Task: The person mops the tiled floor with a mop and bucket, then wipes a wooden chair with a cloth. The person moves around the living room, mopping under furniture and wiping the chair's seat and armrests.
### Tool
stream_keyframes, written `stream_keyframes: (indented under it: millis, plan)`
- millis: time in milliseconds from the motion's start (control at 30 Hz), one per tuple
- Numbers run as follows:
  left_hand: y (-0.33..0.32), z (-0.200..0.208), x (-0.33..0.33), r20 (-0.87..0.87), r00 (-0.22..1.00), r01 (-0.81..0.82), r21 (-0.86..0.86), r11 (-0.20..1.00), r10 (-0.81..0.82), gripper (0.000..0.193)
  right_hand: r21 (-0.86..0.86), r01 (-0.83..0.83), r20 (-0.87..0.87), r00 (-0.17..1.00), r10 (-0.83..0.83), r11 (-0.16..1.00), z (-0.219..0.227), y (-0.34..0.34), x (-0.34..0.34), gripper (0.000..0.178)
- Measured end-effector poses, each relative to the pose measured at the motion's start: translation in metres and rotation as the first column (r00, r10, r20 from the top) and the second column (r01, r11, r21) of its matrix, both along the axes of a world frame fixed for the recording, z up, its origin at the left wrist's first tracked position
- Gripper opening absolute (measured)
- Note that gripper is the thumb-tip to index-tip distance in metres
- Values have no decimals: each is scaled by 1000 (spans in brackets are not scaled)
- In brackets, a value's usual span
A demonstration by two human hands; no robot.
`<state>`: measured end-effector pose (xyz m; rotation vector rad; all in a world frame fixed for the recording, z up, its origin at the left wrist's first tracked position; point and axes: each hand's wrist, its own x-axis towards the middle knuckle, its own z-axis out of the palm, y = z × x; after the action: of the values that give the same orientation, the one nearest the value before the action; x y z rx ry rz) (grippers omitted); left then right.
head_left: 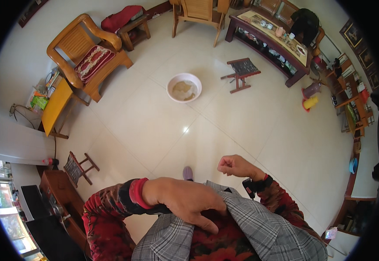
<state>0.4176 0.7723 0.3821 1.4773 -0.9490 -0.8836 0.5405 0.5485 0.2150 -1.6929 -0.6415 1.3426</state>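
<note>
Across my chest reaches my left hand [183, 198], its fingers bent round the front edge of a grey plaid vest [261, 219] that I wear over a red floral top [218, 243]. The fingertips are partly hidden by the cloth, and the thumb lies lower, over the red top. Out in front of the vest's other side, my right hand [237, 166] is raised with its fingers curled in. Nothing shows in it. A black strapped device [255, 186] sits on that wrist. One purple slipper [187, 173] shows below on the tiled floor.
Ahead on the floor stand a pale basin [183, 101] with cloudy liquid and a folding stool [241, 71]. A wooden armchair [74, 48] and yellow bench [57, 106] line the left; another stool [74, 169] stands nearer. A person [306, 26] is by the tea table [272, 50].
</note>
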Motion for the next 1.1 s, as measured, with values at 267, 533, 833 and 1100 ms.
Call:
stream_keyframes:
  millis: [267,533,833,1100]
  plan:
    - [44,-23,62,-63,995,76,27,997,-74,34,-12,-30,-7,1000,30,999,-6,52,50,26]
    - [110,-25,158,-73,966,-250,-17,968,249,30,-33,-152,4,988,152,988,-25,97,151,30]
    - [143,-10,268,-235,856,-466,34,884,460,18,-62,-244,138,958,250,968,-25,158,300,32]
    - [179,-14,314,-140,954,-267,5,964,265,22,1,-321,235,921,312,947,-13,213,365,31]
